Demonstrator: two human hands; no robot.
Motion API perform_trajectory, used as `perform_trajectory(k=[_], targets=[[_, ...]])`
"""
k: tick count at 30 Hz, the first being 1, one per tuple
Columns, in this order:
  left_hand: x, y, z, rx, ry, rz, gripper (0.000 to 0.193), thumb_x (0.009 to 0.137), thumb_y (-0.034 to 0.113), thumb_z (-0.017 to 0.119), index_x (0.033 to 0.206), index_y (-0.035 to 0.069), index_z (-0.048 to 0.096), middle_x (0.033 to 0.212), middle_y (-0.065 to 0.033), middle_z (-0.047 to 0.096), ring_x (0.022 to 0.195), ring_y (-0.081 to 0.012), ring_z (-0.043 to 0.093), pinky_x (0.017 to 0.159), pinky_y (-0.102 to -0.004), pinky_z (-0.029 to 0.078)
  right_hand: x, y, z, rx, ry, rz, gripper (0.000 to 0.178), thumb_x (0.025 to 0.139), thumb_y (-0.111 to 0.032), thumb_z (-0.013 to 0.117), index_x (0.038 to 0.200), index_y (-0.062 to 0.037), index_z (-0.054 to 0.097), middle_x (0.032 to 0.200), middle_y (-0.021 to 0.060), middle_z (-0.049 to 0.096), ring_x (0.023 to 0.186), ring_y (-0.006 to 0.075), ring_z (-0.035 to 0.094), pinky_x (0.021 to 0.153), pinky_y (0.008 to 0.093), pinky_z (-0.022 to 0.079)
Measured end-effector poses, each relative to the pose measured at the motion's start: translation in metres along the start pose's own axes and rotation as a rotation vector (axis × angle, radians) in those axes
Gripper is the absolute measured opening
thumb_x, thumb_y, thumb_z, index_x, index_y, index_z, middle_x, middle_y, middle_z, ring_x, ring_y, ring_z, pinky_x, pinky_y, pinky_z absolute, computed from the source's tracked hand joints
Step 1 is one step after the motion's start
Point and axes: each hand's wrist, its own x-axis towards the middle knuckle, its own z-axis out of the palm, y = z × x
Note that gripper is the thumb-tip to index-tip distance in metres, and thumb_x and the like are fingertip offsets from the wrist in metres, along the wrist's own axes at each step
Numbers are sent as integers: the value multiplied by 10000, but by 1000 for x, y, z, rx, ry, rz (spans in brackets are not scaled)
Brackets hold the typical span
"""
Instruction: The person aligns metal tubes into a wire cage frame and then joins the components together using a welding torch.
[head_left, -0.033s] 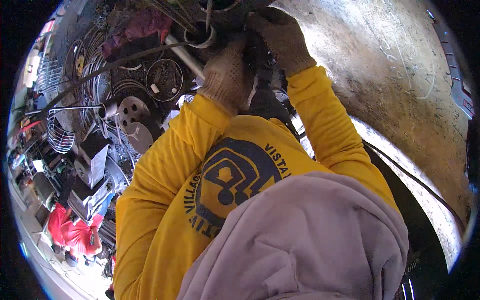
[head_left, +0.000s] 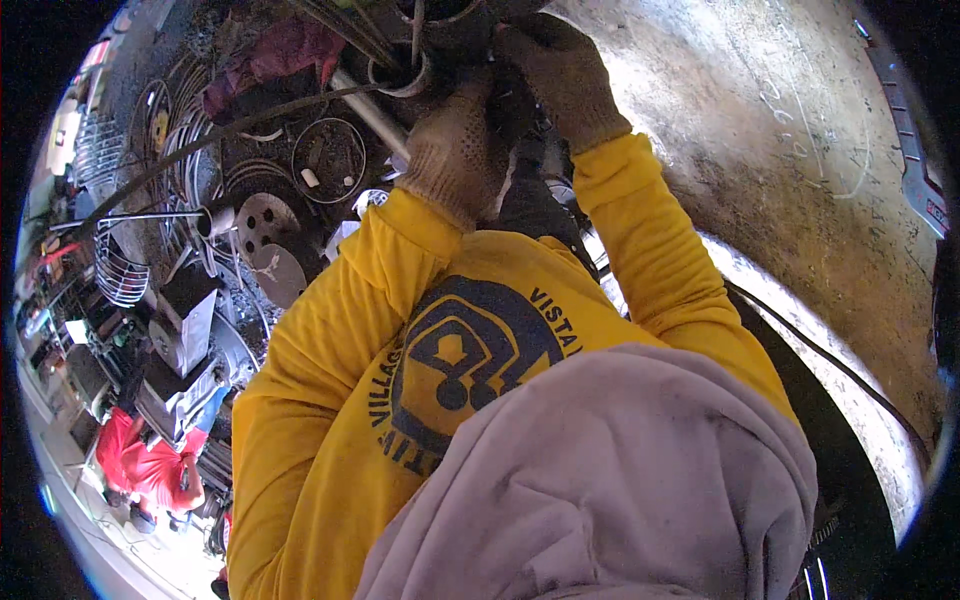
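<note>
Both my hands wear brown knitted work gloves and sit close together at the top of the view. My left hand (head_left: pixel 450 150) is closed beside a dark object (head_left: pixel 512 105) between the hands; its fingertips are hidden. To its right, my right hand (head_left: pixel 565 80) has its fingers curled in at the dark object's upper end. What either hand grips is too dark to make out. A metal pipe (head_left: pixel 370 115) runs down toward my left wrist. Just above it, a short round tube (head_left: pixel 408 80) holds several thin rods.
A large, worn metal surface (head_left: pixel 770 130) with chalk marks fills the right. Leftward lie a metal ring (head_left: pixel 329 160), a disc with holes (head_left: pixel 267 224), a wire basket (head_left: pixel 122 270) and wire coils. A dark cable (head_left: pixel 830 355) curves at right. A person in red (head_left: pixel 150 465) is far left.
Both hands stay at the same spot, with at most a slight shift of the right hand's fingers. The surrounding metal parts look unchanged.
</note>
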Motion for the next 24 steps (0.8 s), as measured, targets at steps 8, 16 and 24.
perform_trajectory(k=[8,16,24], targets=[[-5,-9,8,76,50,73,328,857,199,632,1146,47,605,1071,-196,636,966,-389,613,825,-424,516,21,-15,27,1100,396,520,361,1029,-258,437,1237,2,575,1126,129,655,1040,176,609,902,324,483],[-4,-9,5,108,-31,-14,336,855,214,629,1154,63,600,1032,-190,642,892,-403,623,755,-452,526,55,59,50,33,307,-239,360,988,-180,436,1280,0,544,1264,220,571,1185,349,539,1015,376,417],[-5,15,-16,-156,148,-94,287,843,107,623,1125,73,585,1017,-233,640,960,-448,602,791,-484,500,93,24,31,-56,-264,6,404,876,-66,539,1277,-14,532,1294,245,519,1214,404,495,1035,422,408]])
